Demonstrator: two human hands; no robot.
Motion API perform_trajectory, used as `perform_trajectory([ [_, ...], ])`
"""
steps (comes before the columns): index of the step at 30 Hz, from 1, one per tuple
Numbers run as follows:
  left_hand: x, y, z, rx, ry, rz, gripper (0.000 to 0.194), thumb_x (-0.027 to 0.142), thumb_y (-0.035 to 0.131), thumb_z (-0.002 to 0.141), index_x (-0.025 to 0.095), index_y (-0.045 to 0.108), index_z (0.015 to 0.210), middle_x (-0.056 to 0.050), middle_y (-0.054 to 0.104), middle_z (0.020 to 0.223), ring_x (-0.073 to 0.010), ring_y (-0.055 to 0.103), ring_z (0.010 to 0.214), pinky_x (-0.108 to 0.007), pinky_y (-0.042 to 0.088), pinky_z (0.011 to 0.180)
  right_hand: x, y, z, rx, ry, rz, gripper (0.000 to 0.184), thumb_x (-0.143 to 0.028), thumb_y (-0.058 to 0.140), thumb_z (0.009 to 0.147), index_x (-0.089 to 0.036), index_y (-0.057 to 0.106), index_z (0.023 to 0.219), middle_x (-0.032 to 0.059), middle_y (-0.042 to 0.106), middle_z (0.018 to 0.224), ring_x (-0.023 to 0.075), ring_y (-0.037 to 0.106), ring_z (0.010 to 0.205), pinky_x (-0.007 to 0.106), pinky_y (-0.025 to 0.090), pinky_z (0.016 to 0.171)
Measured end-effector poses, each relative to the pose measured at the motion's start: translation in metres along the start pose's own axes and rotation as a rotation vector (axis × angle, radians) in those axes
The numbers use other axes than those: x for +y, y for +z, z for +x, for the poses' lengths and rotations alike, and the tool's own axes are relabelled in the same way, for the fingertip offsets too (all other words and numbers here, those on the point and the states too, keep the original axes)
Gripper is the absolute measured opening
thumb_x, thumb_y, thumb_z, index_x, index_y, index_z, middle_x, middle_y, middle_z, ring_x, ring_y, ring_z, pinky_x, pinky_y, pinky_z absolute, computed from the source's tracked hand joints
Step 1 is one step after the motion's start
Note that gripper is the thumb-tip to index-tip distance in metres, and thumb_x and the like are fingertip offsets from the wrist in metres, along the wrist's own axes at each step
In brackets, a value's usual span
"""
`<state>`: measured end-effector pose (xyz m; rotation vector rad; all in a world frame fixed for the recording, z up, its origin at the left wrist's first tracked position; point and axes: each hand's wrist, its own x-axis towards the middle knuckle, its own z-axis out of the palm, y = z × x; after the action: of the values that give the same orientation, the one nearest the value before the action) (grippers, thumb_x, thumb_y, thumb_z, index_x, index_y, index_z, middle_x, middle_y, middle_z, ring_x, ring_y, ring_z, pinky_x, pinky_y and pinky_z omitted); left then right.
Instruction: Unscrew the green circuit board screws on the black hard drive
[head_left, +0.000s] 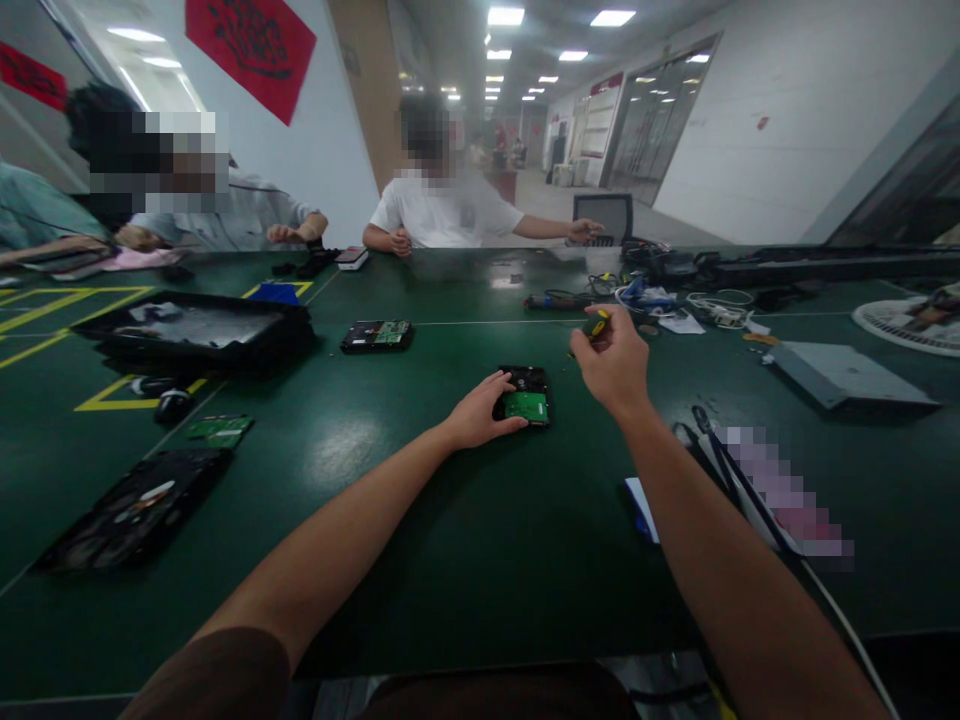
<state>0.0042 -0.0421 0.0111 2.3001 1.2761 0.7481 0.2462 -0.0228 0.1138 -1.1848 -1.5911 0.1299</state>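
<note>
A hard drive [527, 405] with a green circuit board on top lies flat on the green table in front of me. My left hand [484, 410] grips its left side, fingers at the upper edge and thumb along the lower one. Raised to the right of the drive, my right hand [616, 365] is closed round the yellow and black handle of a screwdriver [598, 325]. The screwdriver is apart from the drive, and most of its shaft is hidden or too blurred to make out.
Another hard drive [377, 336] lies beyond my left hand. At left are a black tray [202, 325], a loose green circuit board [220, 430] and a black drive casing [139, 510]. Cables [645, 297] and a grey metal box [851, 377] lie at right. Several people sit across the table.
</note>
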Motion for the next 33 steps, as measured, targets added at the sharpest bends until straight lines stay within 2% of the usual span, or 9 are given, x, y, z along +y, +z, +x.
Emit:
perform_trajectory([
  [7,0.007,-0.002,-0.001,0.003,0.006,0.023,0.072,0.062,0.073,0.086,0.018,0.057,0.14,-0.019,0.047,0.162,-0.0331,0.033,0.158,-0.052,0.033,0.129,0.005,-0.005,-0.003,0.052,0.17,-0.019,0.018,-0.029,0.059,0.086,-0.025,0.06,0.103,0.0006,0.068,0.075,0.0215,0.066,0.066,0.038,0.054,0.069],
  [9,0.008,-0.003,-0.002,-0.005,-0.009,0.03,0.072,0.063,0.073,0.086,0.018,0.057,0.141,-0.018,0.045,0.163,-0.0332,0.032,0.159,-0.053,0.032,0.129,0.007,-0.006,-0.003,0.012,0.234,-0.01,0.012,-0.034,0.059,0.089,-0.024,0.061,0.095,-0.0001,0.067,0.068,0.0203,0.066,0.06,0.036,0.055,0.066],
  [12,0.009,-0.004,-0.002,-0.015,-0.019,0.038,0.072,0.063,0.072,0.086,0.019,0.057,0.141,-0.017,0.044,0.164,-0.0331,0.031,0.159,-0.053,0.033,0.129,0.013,-0.007,-0.002,-0.09,0.3,-0.044,0.026,-0.045,0.059,0.094,-0.023,0.061,0.082,0.0004,0.065,0.058,0.0193,0.065,0.05,0.034,0.054,0.058],
  [15,0.008,-0.003,-0.002,-0.01,-0.005,0.034,0.073,0.063,0.072,0.086,0.019,0.056,0.142,-0.017,0.045,0.164,-0.0334,0.031,0.159,-0.053,0.033,0.128,0.023,-0.004,-0.003,-0.248,0.378,-0.072,0.027,-0.041,0.057,0.096,-0.021,0.062,0.078,0.0017,0.067,0.056,0.0186,0.065,0.045,0.031,0.053,0.052],
  [18,0.006,-0.002,-0.002,-0.001,0.014,0.035,0.072,0.062,0.072,0.086,0.018,0.056,0.142,-0.017,0.045,0.164,-0.0334,0.032,0.159,-0.053,0.032,0.129,0.041,0.002,-0.005,-0.352,0.445,-0.151,0.021,-0.027,0.053,0.097,-0.017,0.068,0.085,0.0039,0.072,0.061,0.0164,0.069,0.049,0.025,0.053,0.052],
  [21,0.003,0.0,-0.001,0.003,0.019,0.034,0.072,0.062,0.073,0.086,0.018,0.056,0.141,-0.017,0.045,0.164,-0.0328,0.032,0.159,-0.053,0.032,0.129,0.064,0.013,-0.005,-0.559,0.388,-0.354,0.026,-0.017,0.05,0.097,-0.015,0.072,0.111,0.0057,0.079,0.081,0.0132,0.072,0.058,0.021,0.054,0.059],
  [25,0.002,0.0,0.0,-0.002,0.004,0.025,0.073,0.063,0.074,0.085,0.018,0.057,0.14,-0.017,0.045,0.164,-0.0328,0.031,0.159,-0.052,0.032,0.129,0.091,0.029,-0.007,-0.616,0.315,-0.449,0.031,-0.009,0.058,0.09,-0.018,0.077,0.113,0.0099,0.079,0.115,0.0218,0.075,0.103,0.029,0.055,0.092],
  [27,0.003,-0.001,-0.001,-0.008,0.0,0.025,0.074,0.063,0.074,0.085,0.018,0.057,0.141,-0.016,0.045,0.164,-0.0324,0.03,0.159,-0.051,0.032,0.129,0.101,0.035,-0.008,-0.611,0.292,-0.486,0.036,-0.012,0.058,0.093,-0.019,0.076,0.122,0.0117,0.076,0.124,0.0252,0.07,0.117,0.034,0.051,0.102],
  [33,0.003,-0.001,-0.001,-0.016,-0.006,0.042,0.075,0.064,0.072,0.086,0.018,0.056,0.142,-0.017,0.044,0.164,-0.0316,0.03,0.16,-0.051,0.032,0.129,0.112,0.045,-0.013,-0.614,0.238,-0.542,0.037,-0.033,0.058,0.1,-0.025,0.072,0.133,0.0125,0.073,0.122,0.0272,0.068,0.108,0.039,0.052,0.094],
])
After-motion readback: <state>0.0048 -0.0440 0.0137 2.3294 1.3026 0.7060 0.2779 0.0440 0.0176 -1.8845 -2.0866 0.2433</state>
